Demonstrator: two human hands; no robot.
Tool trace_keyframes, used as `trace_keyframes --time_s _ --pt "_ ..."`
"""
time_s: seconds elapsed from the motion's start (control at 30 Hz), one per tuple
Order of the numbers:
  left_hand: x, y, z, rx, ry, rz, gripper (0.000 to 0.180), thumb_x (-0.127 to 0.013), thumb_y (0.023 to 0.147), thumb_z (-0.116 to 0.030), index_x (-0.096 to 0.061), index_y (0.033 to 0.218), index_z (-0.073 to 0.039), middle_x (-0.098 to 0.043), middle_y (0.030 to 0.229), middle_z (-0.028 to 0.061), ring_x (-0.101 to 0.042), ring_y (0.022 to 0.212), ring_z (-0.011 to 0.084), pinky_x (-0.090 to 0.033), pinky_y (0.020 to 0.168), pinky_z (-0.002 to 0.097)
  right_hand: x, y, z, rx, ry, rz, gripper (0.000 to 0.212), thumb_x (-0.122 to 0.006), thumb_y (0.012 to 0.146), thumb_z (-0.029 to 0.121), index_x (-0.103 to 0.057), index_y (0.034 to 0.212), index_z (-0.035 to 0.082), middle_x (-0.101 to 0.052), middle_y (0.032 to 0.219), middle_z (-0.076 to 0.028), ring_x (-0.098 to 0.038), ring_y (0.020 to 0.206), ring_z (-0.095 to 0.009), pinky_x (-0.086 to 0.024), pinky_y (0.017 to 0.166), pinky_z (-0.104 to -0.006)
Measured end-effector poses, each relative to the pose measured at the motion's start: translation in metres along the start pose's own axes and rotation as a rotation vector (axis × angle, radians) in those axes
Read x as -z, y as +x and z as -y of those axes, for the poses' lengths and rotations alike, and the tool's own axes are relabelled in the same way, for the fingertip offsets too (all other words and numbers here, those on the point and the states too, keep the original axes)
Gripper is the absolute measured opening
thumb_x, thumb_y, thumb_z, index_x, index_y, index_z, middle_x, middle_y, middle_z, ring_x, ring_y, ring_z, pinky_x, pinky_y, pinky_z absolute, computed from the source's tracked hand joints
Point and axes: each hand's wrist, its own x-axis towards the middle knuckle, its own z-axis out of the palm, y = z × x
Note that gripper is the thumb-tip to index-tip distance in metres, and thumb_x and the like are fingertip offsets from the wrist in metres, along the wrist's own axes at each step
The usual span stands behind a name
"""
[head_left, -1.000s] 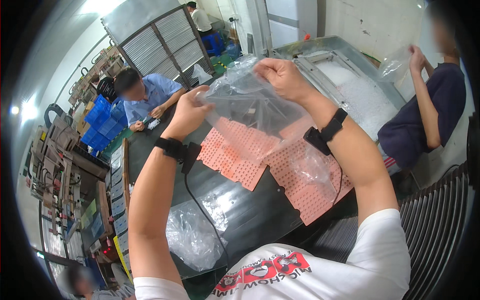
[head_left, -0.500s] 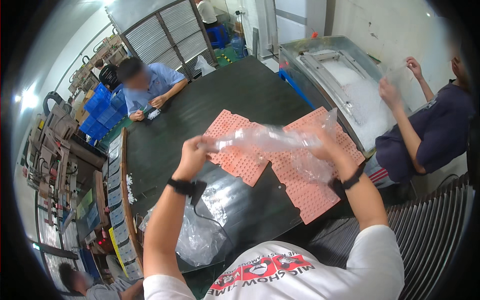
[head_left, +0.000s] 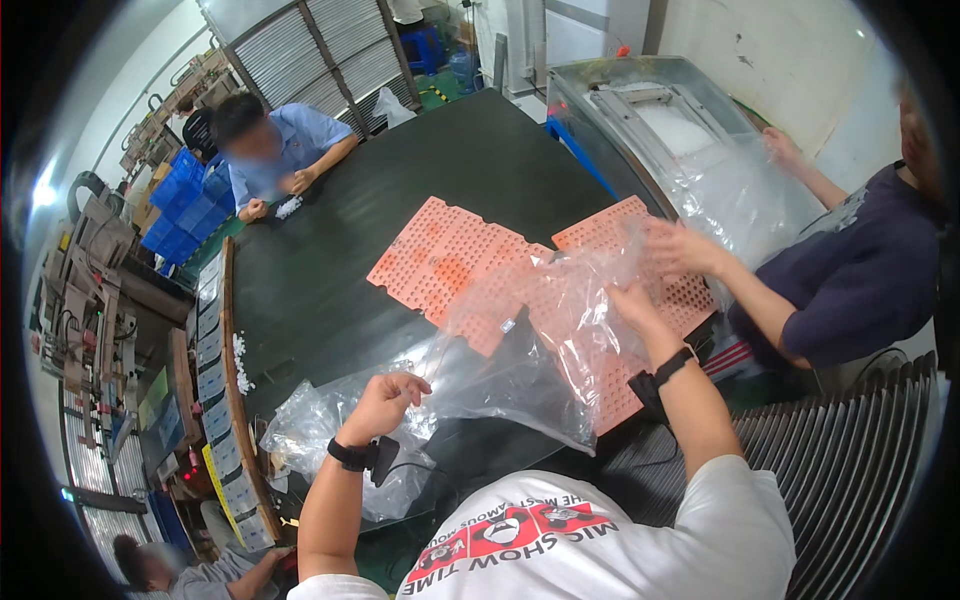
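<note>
A large clear plastic bag (head_left: 500,385) is spread between my hands, hanging over the pink perforated sheets and the dark tabletop. My left hand (head_left: 385,405) pinches its left edge with curled fingers. My right hand (head_left: 640,308) is closed on its upper right part, over the sheets. Through the film I see the pink sheets, one reaching left (head_left: 430,255) and another (head_left: 615,395) running toward my right forearm. Close beyond my right hand, a co-worker's hand (head_left: 685,248) is at the bag's far right edge; whether it grips is unclear.
A crumpled clear bag (head_left: 330,420) lies left of my left forearm. Small white pieces (head_left: 242,365) sit along the wooden edge (head_left: 240,430). Across the dark table (head_left: 400,170), a person in blue handles more pieces. A clear-walled bin (head_left: 680,75) of white material stands at the right.
The bag has gone from stretched lengthwise to spread out. My left hand has moved down toward me. The co-worker on the right has brought one hand over to the bag.
</note>
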Motion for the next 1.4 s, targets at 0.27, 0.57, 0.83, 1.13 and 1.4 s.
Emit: trace_keyframes --time_s 0.27,0.57,0.83,1.13,1.4 --pt "0.004 -0.026 0.035 0.105 0.087 -0.027 0.017 -0.042 0.071 0.005 -0.059 0.069 0.001 -0.065 0.088 0.0098 -0.057 0.083 0.0177 -0.045 0.076 0.0296 -0.013 -0.047 0.144 -0.07 -0.402 0.526 0.061 -0.044 0.086 0.049 -0.061 0.084 -0.009 -0.062 0.073 -0.018 -0.061 0.062 -0.021 -0.049 0.058 -0.0303" --pt "-0.012 -0.027 0.056 0.111 0.085 -0.077 0.019 -0.044 0.073 0.002 -0.063 0.077 0.002 -0.066 0.087 0.0109 -0.059 0.082 0.0182 -0.045 0.075 0.029 -0.067 0.075 0.03 0.137 -0.519 -0.038 0.037 -0.055 0.079 0.027 -0.06 0.101 -0.002 -0.061 0.1 -0.022 -0.059 0.096 -0.035 -0.046 0.082 -0.0396" --pt "-0.016 -0.03 0.072 0.087 0.108 -0.194 0.019 -0.045 0.073 0.002 -0.063 0.08 0.004 -0.064 0.078 0.0095 -0.058 0.074 0.0166 -0.046 0.069 0.0289 -0.05 0.025 0.063 -0.037 -0.262 -0.046 0.027 -0.055 0.079 0.013 -0.062 0.102 0.002 -0.062 0.1 -0.02 -0.06 0.097 -0.03 -0.046 0.083 -0.0378" --pt "-0.02 -0.034 0.075 0.134 0.136 -0.237 0.021 -0.042 0.072 0.003 -0.062 0.078 0.005 -0.066 0.081 0.0134 -0.061 0.077 0.0208 -0.047 0.073 0.0307 -0.051 0.042 0.045 -0.211 -0.211 0.127 0.039 -0.045 0.083 0.011 -0.053 0.121 0.013 -0.049 0.127 -0.015 -0.049 0.115 -0.029 -0.039 0.094 -0.0365" --pt "-0.027 -0.034 0.072 0.231 0.129 -0.233 0.017 -0.041 0.07 0.006 -0.058 0.068 0.003 -0.065 0.084 0.0127 -0.059 0.083 0.0209 -0.046 0.078 0.0315 -0.062 0.06 0.014 0.037 -0.431 0.009 0.025 -0.049 0.081 0.011 -0.064 0.101 0.013 -0.059 0.107 -0.013 -0.06 0.092 -0.032 -0.045 0.085 -0.0378"
